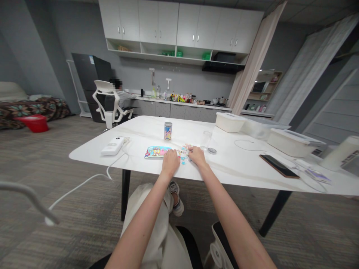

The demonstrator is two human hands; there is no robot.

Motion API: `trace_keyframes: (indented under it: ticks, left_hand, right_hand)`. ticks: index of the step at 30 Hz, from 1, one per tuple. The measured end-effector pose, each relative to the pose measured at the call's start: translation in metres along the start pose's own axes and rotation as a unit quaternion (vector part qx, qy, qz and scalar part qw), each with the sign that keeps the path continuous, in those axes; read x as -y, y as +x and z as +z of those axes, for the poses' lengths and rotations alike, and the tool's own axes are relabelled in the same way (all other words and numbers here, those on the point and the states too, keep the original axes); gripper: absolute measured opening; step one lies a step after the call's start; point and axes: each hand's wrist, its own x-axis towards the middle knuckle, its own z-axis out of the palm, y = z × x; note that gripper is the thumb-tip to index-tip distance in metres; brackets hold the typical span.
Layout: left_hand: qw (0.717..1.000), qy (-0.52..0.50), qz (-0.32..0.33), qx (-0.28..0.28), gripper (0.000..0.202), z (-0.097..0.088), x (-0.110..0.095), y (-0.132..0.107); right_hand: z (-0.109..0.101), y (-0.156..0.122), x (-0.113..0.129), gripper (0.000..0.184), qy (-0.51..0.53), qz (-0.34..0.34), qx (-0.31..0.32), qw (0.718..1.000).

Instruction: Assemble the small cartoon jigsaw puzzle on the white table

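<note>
"Saw what on the white table point(137, 129)?"
"Spotted a SpongeBob picture point(155, 151) on the near side, left hand point(171, 160) over its right end, right hand point(197, 155) down at loose puzzle pieces point(183, 163)."
"Saw either grip clenched or released?"
"Couldn't tell for either, with so small a view."

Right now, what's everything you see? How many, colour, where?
table: one, white, middle
picture sheet: one, multicoloured, table front
small pieces: many, multicoloured, beside sheet
can: one, blue, behind sheet
jar: one, clear, right of pieces
lid: one, grey, near jar
device: one, white, table left
phone: one, dark, table right
boxes: three, whitish, table right
bucket: one, red, left
far chair: one, white, back left
person: one, pale sleeve, far chair
fridge: one, dark, back
cupboards: several, white, top
counter clutter: many, mixed, back
left hand: one, bare, sheet edge
right hand: one, bare, at pieces
</note>
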Motion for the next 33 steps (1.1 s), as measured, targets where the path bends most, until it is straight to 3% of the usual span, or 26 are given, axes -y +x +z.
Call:
trace_keyframes:
  ticks: [7,13,19,24,26,33]
  left_hand:
    - [1.0,0.009,0.001,-0.002,0.02,-0.001,0.0,-0.001]
    - [1.0,0.008,-0.003,0.003,0.02,-0.001,0.0,0.0]
    - [1.0,0.01,0.0,0.0,0.02,0.001,0.0,0.001]
    - [1.0,0.011,0.003,-0.004,0.021,0.001,0.0,0.001]
    - [1.0,0.01,0.004,-0.001,0.022,0.001,0.0,0.001]
    - [1.0,0.002,0.004,-0.006,0.02,0.0,0.0,0.001]
  right_hand:
    - [-0.003,0.002,0.002,0.039,0.027,-0.023,-0.01,0.999]
    - [0.004,0.002,0.002,0.042,0.058,-0.106,0.037,0.992]
    - [0.006,0.003,0.002,0.036,0.047,-0.113,0.047,0.991]
    - [-0.001,0.002,0.0,0.039,0.019,-0.011,-0.018,1.0]
    - [-0.003,0.001,-0.001,0.037,0.007,0.028,-0.016,0.999]
    - [-0.003,0.0,0.0,0.035,0.001,0.036,0.003,0.999]
